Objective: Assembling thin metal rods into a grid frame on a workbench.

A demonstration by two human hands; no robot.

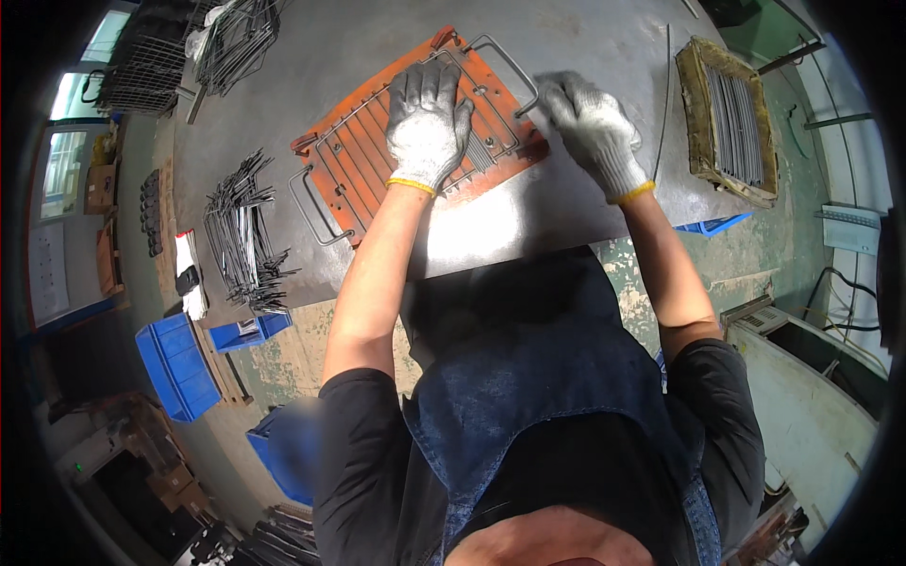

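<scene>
Grey wire rack (415,151) lies on the flat orange metal jig plate (351,165), long axis slanting up to your right

Your left gloved hand (427,123) presses it with fingers spread flat; your right gloved hand (590,127) pinches the rack's looped end handle (514,71), on the grey steel table (528,217)

Left hand (427,123) flat on wire rack (415,141) atop orange jig (354,165); right hand (593,127) grips rack handle (514,71).
</scene>
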